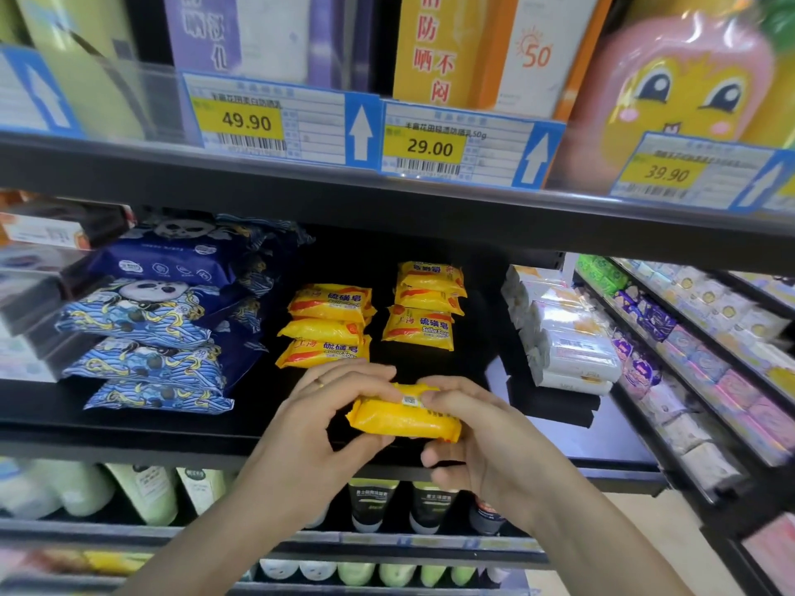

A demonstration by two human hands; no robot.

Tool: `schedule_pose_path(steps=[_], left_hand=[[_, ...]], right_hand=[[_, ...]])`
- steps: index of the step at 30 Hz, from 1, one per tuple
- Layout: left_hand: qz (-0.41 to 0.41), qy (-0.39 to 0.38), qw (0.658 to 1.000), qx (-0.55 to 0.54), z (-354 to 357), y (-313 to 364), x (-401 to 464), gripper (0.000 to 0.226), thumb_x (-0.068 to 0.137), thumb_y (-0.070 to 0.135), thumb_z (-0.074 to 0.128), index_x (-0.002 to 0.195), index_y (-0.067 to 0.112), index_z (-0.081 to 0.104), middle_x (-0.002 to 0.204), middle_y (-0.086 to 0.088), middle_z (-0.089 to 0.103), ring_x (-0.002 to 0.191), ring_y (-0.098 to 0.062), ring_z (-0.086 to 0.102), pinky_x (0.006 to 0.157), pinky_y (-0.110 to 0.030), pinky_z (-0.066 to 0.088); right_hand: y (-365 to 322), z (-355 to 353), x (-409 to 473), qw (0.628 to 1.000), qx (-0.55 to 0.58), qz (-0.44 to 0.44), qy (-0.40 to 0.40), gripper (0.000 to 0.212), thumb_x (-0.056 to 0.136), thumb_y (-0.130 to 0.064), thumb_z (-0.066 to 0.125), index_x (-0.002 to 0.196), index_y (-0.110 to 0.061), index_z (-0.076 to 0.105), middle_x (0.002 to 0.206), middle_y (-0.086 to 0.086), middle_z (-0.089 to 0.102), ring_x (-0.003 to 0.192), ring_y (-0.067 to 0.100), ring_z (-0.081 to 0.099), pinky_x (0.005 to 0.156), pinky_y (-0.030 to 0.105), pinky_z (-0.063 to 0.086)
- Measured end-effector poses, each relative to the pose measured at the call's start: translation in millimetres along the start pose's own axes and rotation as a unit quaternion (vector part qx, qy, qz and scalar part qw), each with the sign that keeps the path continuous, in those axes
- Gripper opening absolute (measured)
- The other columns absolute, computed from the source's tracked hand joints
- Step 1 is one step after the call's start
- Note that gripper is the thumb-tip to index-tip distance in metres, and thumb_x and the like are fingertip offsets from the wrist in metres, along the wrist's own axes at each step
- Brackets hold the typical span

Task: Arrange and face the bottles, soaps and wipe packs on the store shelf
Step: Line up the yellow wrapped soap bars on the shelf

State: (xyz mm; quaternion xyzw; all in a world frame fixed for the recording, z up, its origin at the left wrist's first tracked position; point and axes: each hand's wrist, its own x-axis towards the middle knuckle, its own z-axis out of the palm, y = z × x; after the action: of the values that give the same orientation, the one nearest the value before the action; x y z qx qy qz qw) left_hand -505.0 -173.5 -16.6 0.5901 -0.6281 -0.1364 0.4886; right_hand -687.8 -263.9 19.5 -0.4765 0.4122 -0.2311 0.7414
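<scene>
Both hands are on one yellow soap bar (404, 417), held just in front of the black shelf's edge (129, 428), barcode side up. Left hand (318, 423) cups its left end with the thumb underneath, and right hand (469, 432) pinches the top seam and wraps the right end.

Handling guess: it's a solid little brick in slick, crinkly film, light and not fragile, but the wrapper could slide. I'd hold the long edges, not the flappy end seals.

Just behind it are two short yellow soap stacks (327, 324) and (426, 307). Blue wipe packs (142, 320) are piled to the left, white packs (568, 337) to the right.
</scene>
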Motion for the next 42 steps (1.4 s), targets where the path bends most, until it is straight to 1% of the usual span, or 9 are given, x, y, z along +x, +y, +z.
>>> schedule_pose_path(steps=[5,10,17,21,27,31,35,38,42], left_hand=[[-0.039,0.002,0.999,0.022,-2,-10,-5,0.087,0.084,-0.015,0.063,0.134,0.055,0.052,0.145,0.03,0.048,0.143,-0.002,0.038,0.115,-0.031,0.034],[-0.099,0.037,0.992,-0.063,-6,-12,-4,0.09,0.088,-0.023,0.043,0.131,0.054,0.055,0.139,0.029,0.054,0.137,0.002,0.046,0.108,-0.023,0.04],[-0.206,0.055,0.967,-0.142,-8,-7,6,0.037,0.101,0.004,0.056,0.118,0.034,0.069,0.111,0.019,0.073,0.105,-0.005,0.07,0.085,-0.027,0.055],[-0.288,0.067,0.938,-0.181,-10,2,10,0.022,0.105,0.017,0.054,0.105,0.025,0.075,0.092,0.001,0.076,0.084,-0.018,0.074,0.067,-0.031,0.061],[-0.442,-0.084,0.849,-0.277,-16,16,20,0.061,0.089,0.067,0.054,0.113,0.014,0.071,0.083,-0.014,0.073,0.075,-0.029,0.074,0.061,-0.036,0.058],[-0.432,-0.135,0.812,-0.369,-18,21,21,0.051,0.085,0.05,0.069,0.117,0.01,0.072,0.09,-0.015,0.073,0.082,-0.029,0.075,0.066,-0.036,0.062],[-0.418,-0.084,0.822,-0.377,-14,16,21,0.04,0.077,0.024,0.075,0.112,0.005,0.072,0.094,-0.019,0.076,0.075,-0.026,0.076,0.063,-0.032,0.064],[-0.395,-0.061,0.854,-0.332,-13,11,19,0.03,0.088,0.015,0.071,0.118,0.01,0.071,0.101,-0.016,0.078,0.084,-0.025,0.077,0.071,-0.033,0.063],[-0.372,-0.044,0.884,-0.279,-15,7,14,0.024,0.094,0.015,0.069,0.118,0.014,0.07,0.104,-0.012,0.079,0.097,-0.026,0.077,0.083,-0.036,0.062]], right_hand=[[3,0,2,0.998,-0.021,-0.035,0.056,0.031,0.091,-0.016,0.075,0.118,-0.03,0.069,0.091,0.011,0.074,0.065,0.025,0.066,0.054,0.033,0.056],[3,-3,0,0.994,-0.037,-0.072,0.072,0.027,0.092,-0.011,0.072,0.115,-0.024,0.069,0.096,0.009,0.078,0.071,0.022,0.072,0.066,0.034,0.06],[5,-8,-4,0.986,-0.086,-0.132,0.059,0.025,0.089,0.002,0.067,0.105,-0.018,0.069,0.101,0.003,0.077,0.095,0.022,0.075,0.081,0.035,0.063],[9,-7,-7,0.97,-0.115,-0.206,0.053,0.032,0.083,0.003,0.074,0.098,-0.026,0.07,0.093,-0.001,0.075,0.091,0.014,0.072,0.079,0.029,0.06],[20,-8,-10,0.908,-0.216,-0.357,0.038,0.04,0.087,0.008,0.07,0.102,-0.029,0.066,0.094,-0.006,0.065,0.085,0.014,0.061,0.075,0.025,0.051],[29,-6,-12,0.863,-0.317,-0.392,0.037,0.048,0.082,0.005,0.07,0.107,-0.036,0.063,0.109,-0.006,0.063,0.103,0.021,0.06,0.083,0.026,0.05],[31,-6,-11,0.83,-0.387,-0.402,0.015,0.053,0.079,0.0,0.075,0.11,-0.039,0.059,0.127,-0.016,0.049,0.125,0.016,0.05,0.082,0.03,0.056],[30,-5,-10,0.798,-0.474,-0.373,0.006,0.044,0.081,-0.036,0.079,0.114,-0.046,0.051,0.139,-0.03,0.035,0.137,0.009,0.035,0.097,0.032,0.048],[23,1,0,0.723,-0.565,-0.395,0.028,0.043,0.085,-0.05,0.07,0.121,-0.047,0.047,0.132,-0.034,0.042,0.124,0.003,0.041,0.103,0.036,0.039]])
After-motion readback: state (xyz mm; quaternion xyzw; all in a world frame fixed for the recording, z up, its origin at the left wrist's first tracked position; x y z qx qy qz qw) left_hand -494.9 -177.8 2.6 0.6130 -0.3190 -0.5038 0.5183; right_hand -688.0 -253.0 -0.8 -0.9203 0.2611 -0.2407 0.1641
